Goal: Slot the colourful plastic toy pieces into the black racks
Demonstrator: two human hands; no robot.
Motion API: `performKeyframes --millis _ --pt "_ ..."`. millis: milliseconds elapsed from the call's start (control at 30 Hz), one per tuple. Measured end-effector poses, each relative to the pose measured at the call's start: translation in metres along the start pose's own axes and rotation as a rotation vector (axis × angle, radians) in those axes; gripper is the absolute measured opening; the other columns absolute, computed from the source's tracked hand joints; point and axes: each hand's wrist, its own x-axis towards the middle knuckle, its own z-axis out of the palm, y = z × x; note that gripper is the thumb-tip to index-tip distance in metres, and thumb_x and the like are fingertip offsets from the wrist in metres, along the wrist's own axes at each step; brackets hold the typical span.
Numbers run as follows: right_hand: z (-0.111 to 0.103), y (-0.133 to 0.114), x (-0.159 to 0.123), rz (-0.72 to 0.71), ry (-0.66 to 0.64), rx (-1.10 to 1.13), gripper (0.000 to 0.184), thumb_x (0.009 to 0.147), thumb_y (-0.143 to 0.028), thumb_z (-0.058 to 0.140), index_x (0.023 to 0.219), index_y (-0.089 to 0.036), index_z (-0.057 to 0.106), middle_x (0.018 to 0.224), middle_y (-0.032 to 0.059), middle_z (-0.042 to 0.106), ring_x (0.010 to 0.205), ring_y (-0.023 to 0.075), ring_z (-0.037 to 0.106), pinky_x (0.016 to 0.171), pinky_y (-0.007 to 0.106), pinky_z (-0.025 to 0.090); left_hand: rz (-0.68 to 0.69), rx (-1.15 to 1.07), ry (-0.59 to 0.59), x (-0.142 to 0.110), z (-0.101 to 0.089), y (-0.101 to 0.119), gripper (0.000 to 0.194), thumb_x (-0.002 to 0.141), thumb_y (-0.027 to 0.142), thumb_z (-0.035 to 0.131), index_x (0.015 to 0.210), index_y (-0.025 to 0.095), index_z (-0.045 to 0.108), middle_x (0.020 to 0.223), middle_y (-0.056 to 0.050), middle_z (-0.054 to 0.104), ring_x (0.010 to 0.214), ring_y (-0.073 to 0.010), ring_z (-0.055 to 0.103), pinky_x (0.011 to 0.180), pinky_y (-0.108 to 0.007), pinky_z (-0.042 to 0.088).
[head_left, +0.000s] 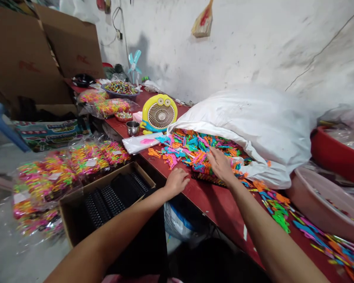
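While the left hand is rested, fingers curled shut, on the red table, the right hand is laid open-fingered on the coloured plastic pieces spilling from the white sack.

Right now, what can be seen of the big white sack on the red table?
The white sack looks like thin woven plastic, bulging full and lying on its side against the wall. Its mouth gapes toward the person, spilling colourful plastic pieces onto the red table. The right hand rests on the spilled pile at the opening.
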Motion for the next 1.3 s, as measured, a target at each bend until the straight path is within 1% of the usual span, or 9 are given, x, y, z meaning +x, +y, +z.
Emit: performKeyframes --millis 200,467,567,667,767,933,1033,1133,1300 --pt "0.009 -0.016 0.0 0.012 -0.217 -0.318 0.058 0.102 -0.047 0.023 0.152 -0.02 0.038 0.159 0.0074 0.036 0.146 0.0278 0.031 0.114 0.057 0.03 0.032 0.016 -0.086 0.016 0.022 0.002 0.029 0.092 0.029 0.058 0.118 0.024 0.069 0.117 -0.007 0.065 0.106 -0.0243 0.056 0.089 -0.038 0.048" --pt "0.01 -0.014 0.004 0.032 -0.216 -0.245 0.06 0.101 -0.05 0.025 0.15 -0.019 0.04 0.156 0.0104 0.04 0.145 0.0303 0.033 0.114 0.059 0.028 0.101 0.05 -0.137 0.025 0.031 -0.004 0.029 0.094 0.024 0.053 0.119 0.023 0.069 0.117 -0.008 0.064 0.109 -0.0245 0.054 0.092 -0.04 0.047" --pt "0.002 -0.012 0.001 -0.022 -0.07 -0.042 0.054 0.1 -0.047 0.032 0.143 -0.02 0.051 0.148 0.0122 0.051 0.139 0.03 0.042 0.112 0.058 0.031 0.106 0.068 -0.122 0.023 0.03 -0.005 0.031 0.094 0.024 0.054 0.123 0.023 0.067 0.12 -0.009 0.063 0.112 -0.0238 0.054 0.095 -0.04 0.047" --pt "-0.018 0.001 -0.026 -0.091 0.258 0.18 0.047 0.1 -0.042 0.036 0.137 -0.023 0.056 0.142 0.0111 0.056 0.132 0.0255 0.049 0.112 0.049 0.036 0.099 0.084 -0.112 0.019 0.029 -0.005 0.032 0.094 0.026 0.055 0.125 0.023 0.066 0.121 -0.009 0.063 0.113 -0.0235 0.054 0.097 -0.04 0.047" --pt "-0.035 0.037 -0.081 0.081 0.494 0.162 0.041 0.096 -0.041 0.045 0.126 -0.021 0.063 0.124 0.012 0.065 0.117 0.026 0.057 0.104 0.045 0.042 0.092 0.099 -0.11 0.014 0.03 -0.001 0.034 0.093 0.027 0.058 0.126 0.024 0.065 0.122 -0.009 0.062 0.114 -0.0248 0.054 0.097 -0.041 0.046" --pt "-0.033 0.116 -0.184 0.606 0.288 0.061 0.037 0.085 -0.044 0.048 0.096 -0.017 0.071 0.092 0.0113 0.071 0.08 0.0244 0.064 0.073 0.037 0.047 0.096 0.119 -0.104 0.002 0.034 0.022 0.034 0.092 0.026 0.058 0.125 0.021 0.065 0.121 -0.012 0.059 0.112 -0.029 0.052 0.093 -0.046 0.047" --pt "-0.03 0.139 -0.216 0.774 0.137 0.025 0.035 0.083 -0.049 0.049 0.083 -0.02 0.069 0.079 0.0078 0.07 0.073 0.0231 0.063 0.063 0.033 0.042 0.114 0.147 -0.117 -0.005 0.04 0.041 0.034 0.092 0.028 0.057 0.125 0.022 0.064 0.116 -0.011 0.059 0.11 -0.0284 0.052 0.09 -0.044 0.047" --pt "-0.03 0.144 -0.218 0.808 0.087 -0.026 0.038 0.086 -0.052 0.047 0.083 -0.02 0.068 0.079 0.0068 0.07 0.073 0.0225 0.063 0.061 0.032 0.041 0.147 0.15 -0.123 -0.013 0.045 0.059 0.033 0.092 0.026 0.057 0.124 0.023 0.065 0.113 -0.011 0.058 0.107 -0.0278 0.052 0.089 -0.043 0.047" --pt "-0.027 0.152 -0.194 0.623 -0.063 -0.273 0.033 0.088 -0.037 0.048 0.104 -0.019 0.071 0.107 0.0142 0.069 0.086 0.0241 0.066 0.071 0.034 0.046 0.171 0.094 -0.086 -0.021 0.049 0.068 0.032 0.094 0.025 0.053 0.123 0.022 0.065 0.115 -0.011 0.058 0.105 -0.027 0.052 0.09 -0.043 0.049"
